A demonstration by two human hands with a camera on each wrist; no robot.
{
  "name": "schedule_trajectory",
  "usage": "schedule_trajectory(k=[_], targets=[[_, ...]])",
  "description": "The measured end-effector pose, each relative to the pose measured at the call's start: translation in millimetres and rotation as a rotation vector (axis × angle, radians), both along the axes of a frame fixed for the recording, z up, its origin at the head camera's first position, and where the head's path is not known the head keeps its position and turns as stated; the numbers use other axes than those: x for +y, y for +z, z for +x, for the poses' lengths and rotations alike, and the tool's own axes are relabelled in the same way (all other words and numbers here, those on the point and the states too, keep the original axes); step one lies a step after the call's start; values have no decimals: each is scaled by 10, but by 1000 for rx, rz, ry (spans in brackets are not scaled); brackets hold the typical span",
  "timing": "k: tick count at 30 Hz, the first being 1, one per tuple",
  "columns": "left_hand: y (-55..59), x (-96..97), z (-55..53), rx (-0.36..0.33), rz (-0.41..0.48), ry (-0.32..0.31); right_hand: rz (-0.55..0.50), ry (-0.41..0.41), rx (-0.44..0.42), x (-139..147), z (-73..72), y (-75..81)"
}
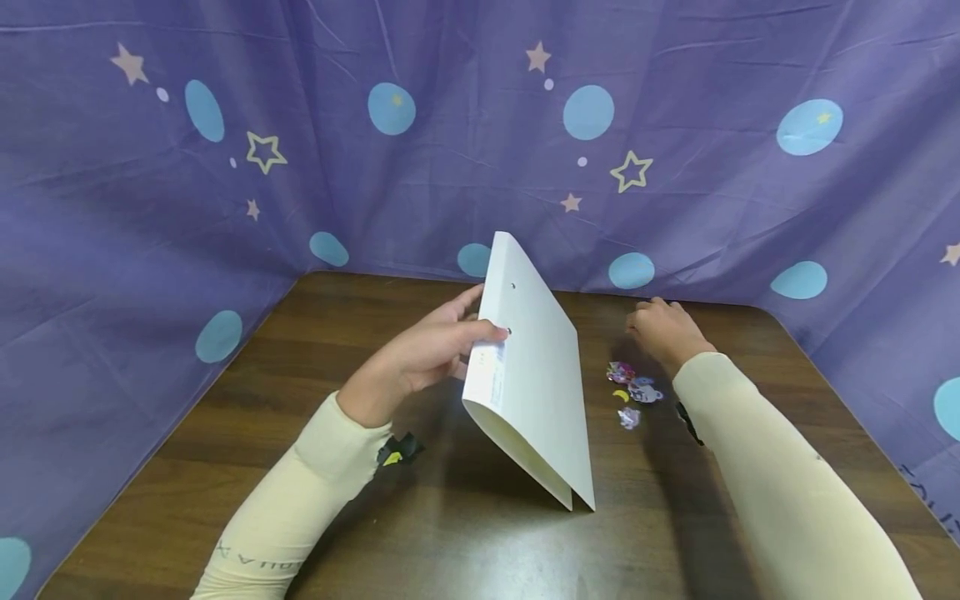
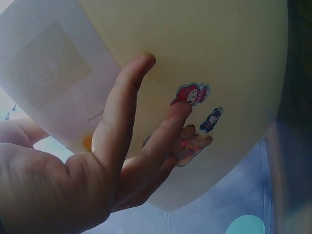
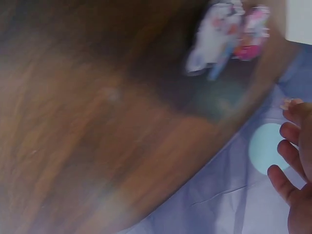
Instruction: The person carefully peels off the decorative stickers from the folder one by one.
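My left hand (image 1: 431,350) grips a white file folder (image 1: 543,367) by its spine, the thumb on the spine side. The folder stands tilted above the table, its covers slightly parted at the bottom. In the left wrist view, fingers lie over a cover bearing a red-hooded character sticker (image 2: 192,93), a dark blue one (image 2: 212,120) and a pinkish one (image 2: 189,151) partly hidden by fingers. Right of the folder, my right hand (image 1: 663,329) hovers, curled. In the right wrist view its fingertips pinch a small pale sticker-like piece (image 3: 286,104), too small to identify.
On the brown wooden table (image 1: 360,333), loose stickers (image 1: 643,390) lie between the folder and my right forearm, among them a yellow crescent (image 1: 621,395) and a silvery piece (image 1: 629,417). A purple curtain (image 1: 465,167) with stars and blue ovals hangs behind the table.
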State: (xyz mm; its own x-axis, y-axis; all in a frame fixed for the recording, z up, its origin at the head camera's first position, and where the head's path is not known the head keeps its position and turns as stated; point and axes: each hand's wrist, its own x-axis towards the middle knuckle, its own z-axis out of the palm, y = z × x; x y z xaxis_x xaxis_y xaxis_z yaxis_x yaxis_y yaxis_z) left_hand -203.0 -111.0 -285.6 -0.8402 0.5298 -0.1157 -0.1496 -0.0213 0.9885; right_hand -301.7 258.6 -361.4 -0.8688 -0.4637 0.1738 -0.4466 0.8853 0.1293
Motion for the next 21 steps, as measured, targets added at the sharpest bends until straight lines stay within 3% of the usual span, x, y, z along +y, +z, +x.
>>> schedule_trajectory(k=[7, 14, 21], targets=[[3, 7, 4, 6, -9, -2, 80, -14, -27, 71, 28, -178], [11, 17, 8, 4, -12, 2, 162, 55, -32, 11, 61, -229], [4, 15, 8, 3, -20, 7, 123, 24, -109, -46, 96, -226]])
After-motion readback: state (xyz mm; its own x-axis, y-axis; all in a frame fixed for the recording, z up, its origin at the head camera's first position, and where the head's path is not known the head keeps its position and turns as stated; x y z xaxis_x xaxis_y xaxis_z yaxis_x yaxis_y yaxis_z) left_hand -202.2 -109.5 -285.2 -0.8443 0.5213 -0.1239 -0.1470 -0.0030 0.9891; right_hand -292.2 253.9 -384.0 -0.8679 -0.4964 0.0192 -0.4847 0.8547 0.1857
